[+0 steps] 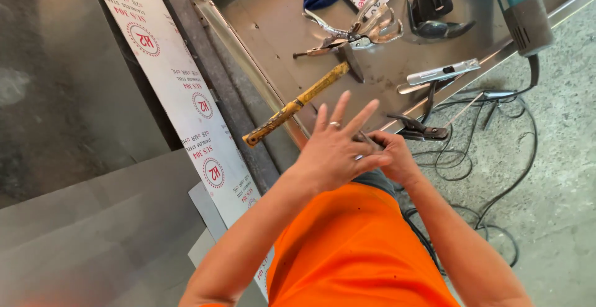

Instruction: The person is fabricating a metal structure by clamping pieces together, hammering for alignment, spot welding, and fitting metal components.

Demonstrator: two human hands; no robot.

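The right hand [397, 158] has its grip closed on a thin metal piece [366, 138], held just above the lap; the left hand [338, 148] lies over it, fingers spread, holding nothing. Nothing looks worked yet: hammer [298, 103] and pliers [354, 31] lie untouched beyond the grip, the desk [273, 40] edge just ahead, cables [496, 176] on open floor rightward.

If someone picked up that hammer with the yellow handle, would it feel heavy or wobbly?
The hammer with the worn yellow handle would probably stay stiff, since its handle looks like one straight, solid piece. It would likely feel heavy at the dark metal head, so that end would dip. Lying flat on the grey sheet-metal bench, it seems unlikely to roll far, because the head sticks out sideways.
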